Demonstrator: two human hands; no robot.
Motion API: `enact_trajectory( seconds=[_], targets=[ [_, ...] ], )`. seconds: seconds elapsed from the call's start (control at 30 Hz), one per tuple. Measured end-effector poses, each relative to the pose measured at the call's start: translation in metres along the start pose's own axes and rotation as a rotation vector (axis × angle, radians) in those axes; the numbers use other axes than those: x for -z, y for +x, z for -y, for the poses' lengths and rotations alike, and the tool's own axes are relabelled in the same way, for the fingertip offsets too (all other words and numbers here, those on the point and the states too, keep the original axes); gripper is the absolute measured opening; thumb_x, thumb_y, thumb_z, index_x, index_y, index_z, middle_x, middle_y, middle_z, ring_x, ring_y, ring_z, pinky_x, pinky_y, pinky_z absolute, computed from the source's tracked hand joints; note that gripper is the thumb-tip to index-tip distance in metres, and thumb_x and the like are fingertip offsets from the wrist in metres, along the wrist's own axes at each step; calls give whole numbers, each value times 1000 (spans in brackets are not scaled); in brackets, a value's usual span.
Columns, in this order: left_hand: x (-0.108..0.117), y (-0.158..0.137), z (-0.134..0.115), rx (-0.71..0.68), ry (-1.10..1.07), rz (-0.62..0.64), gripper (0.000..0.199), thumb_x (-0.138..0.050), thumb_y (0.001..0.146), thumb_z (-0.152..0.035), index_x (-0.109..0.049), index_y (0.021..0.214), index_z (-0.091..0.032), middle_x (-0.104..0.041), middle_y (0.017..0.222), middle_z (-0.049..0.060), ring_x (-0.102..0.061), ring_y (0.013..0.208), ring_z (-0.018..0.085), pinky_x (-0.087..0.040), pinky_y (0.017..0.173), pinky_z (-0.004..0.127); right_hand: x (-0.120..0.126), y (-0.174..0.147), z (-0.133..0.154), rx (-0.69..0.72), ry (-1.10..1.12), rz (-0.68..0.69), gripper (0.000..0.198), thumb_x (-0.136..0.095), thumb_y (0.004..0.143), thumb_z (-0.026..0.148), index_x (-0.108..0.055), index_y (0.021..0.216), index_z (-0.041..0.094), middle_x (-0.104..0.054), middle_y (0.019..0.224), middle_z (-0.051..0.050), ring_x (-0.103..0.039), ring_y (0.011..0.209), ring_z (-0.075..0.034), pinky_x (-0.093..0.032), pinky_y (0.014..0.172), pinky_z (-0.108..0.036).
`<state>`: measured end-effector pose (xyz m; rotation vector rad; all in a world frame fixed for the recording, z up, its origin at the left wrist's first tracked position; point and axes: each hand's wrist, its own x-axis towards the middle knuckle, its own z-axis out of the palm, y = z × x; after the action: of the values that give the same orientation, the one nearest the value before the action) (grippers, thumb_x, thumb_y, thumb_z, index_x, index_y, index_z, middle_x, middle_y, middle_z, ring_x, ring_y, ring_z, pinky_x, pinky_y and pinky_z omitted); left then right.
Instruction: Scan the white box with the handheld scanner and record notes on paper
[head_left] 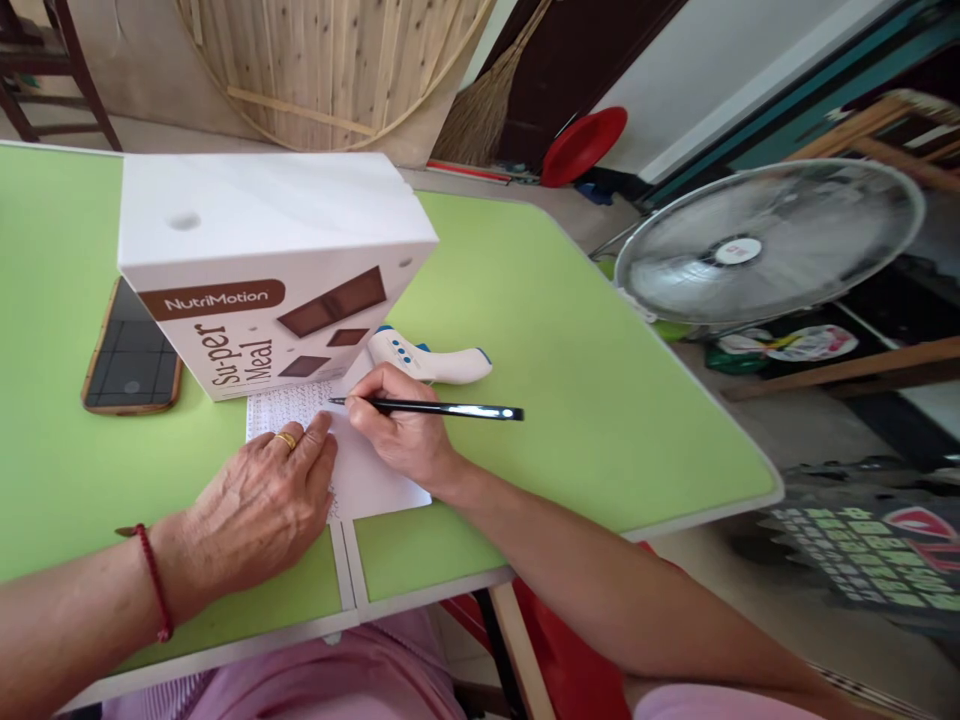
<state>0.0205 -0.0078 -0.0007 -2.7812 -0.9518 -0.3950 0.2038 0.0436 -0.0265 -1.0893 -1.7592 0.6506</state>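
Observation:
A sheet of white paper (382, 475) with rows of small handwriting on its left part lies on the green table. My right hand (405, 430) grips a black pen (450, 409), its tip at the written rows. Flat on the paper's left side rests my left hand (262, 490), fingers stretched out and holding nothing; it wears a ring and a red bracelet. Just beyond the paper stands a white NutriMotion box (277, 215), which hides the sheet's far edge. A white and blue infrared thermometer (431, 358) lies beside the box, behind my right hand.
A smartphone (135, 350) lies left of the box on the green table (585, 400). Off the table's right side stands a fan (772, 245). Farther back are a straw broom (487, 105), a red basin (585, 145) and a round wooden board (337, 60).

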Motion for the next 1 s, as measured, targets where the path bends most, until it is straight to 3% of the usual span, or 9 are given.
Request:
enact_trajectory(
  seconds=[0.33,0.73,1.0],
  targets=[
    [0,1,-1,3,-3,-5,32,-42,91,-13,-66,108,0,-66,121,24,-66,86,30,-60,67,42,0,0,1,-11,2,34,13,-56,77,19,-47,67,23,-50,55,8,-40,46,-8,-40,48,-22],
    [-1,0,1,9,-5,41,32,-42,92,-14,-63,112,-1,-63,125,25,-65,88,29,-59,67,42,3,0,-2,-12,-26,-40,12,-57,76,19,-50,68,23,-57,57,5,-49,50,-10,-43,51,-23],
    [-1,-1,2,1,-19,64,26,-49,90,-16,-62,107,-3,-61,128,27,-65,93,32,-58,72,45,2,-1,-3,-49,-44,-11,12,-56,75,20,-48,67,24,-56,56,6,-47,49,-10,-43,51,-24]
  ],
)
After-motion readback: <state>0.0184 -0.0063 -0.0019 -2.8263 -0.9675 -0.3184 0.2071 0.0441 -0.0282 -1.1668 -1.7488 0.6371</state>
